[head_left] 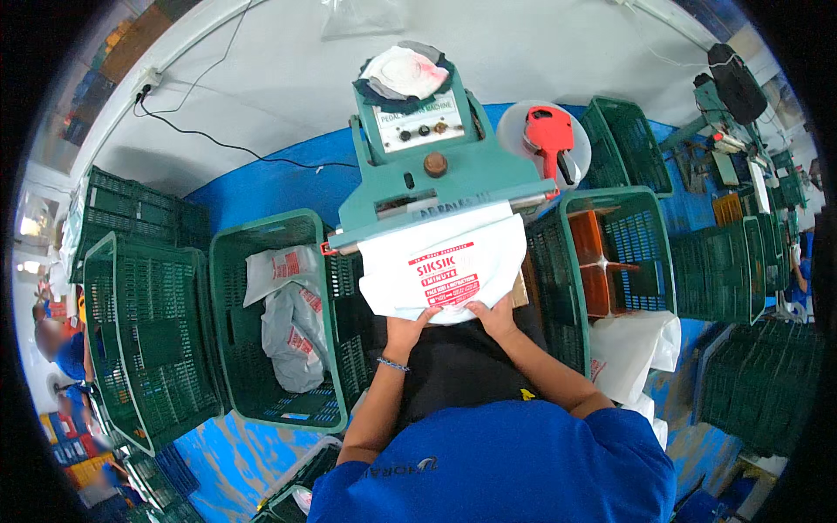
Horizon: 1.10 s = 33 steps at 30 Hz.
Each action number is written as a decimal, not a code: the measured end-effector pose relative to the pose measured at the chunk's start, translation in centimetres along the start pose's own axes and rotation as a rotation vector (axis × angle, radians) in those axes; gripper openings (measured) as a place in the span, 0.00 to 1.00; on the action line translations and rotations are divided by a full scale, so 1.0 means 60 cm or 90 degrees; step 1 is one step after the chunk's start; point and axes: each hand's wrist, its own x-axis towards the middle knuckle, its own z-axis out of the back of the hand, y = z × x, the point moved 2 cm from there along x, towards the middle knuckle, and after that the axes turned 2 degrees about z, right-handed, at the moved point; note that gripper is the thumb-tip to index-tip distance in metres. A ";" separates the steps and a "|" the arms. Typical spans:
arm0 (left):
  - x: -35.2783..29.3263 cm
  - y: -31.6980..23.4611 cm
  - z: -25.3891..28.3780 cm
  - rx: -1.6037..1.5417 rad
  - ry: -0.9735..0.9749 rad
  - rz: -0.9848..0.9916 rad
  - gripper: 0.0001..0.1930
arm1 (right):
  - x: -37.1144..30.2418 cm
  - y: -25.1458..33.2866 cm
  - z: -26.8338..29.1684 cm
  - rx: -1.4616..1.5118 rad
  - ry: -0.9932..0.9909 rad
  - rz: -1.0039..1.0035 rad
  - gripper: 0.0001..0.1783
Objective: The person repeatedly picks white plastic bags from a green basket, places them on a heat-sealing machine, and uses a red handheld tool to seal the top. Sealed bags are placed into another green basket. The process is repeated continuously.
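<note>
A white printed pouch (445,266) is being held flat at the mouth of the green sealing machine (427,166), its far edge being fed under the sealing bar while the near edge is being pinched from below. The left hand (405,329) is being kept closed on the pouch's near left corner, thumb on top, and the right hand (494,318) is being clamped on the near right corner in the same way. So this pouch is judged to be mid-seal, not yet released. To the left, several pouches (288,322) of the same kind are being collected in a green crate (228,322), which reads as work already done, though the crate is far from full. To the right, a second green crate (658,261) is being used for brown boxes (597,261), and a stack of white bags (632,349) is lying beside it, apparently waiting. A red labelling gun (549,135) is being left untouched behind the machine.
</note>
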 end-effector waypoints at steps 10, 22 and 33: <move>-0.004 0.010 -0.002 0.014 -0.005 0.007 0.24 | 0.000 0.017 0.002 -0.039 -0.026 0.003 0.48; -0.010 0.039 0.004 0.208 0.048 0.167 0.23 | -0.007 -0.011 -0.001 -0.003 -0.017 -0.108 0.49; -0.008 0.043 0.003 0.087 0.080 0.085 0.30 | -0.009 -0.006 0.004 0.027 -0.011 -0.055 0.50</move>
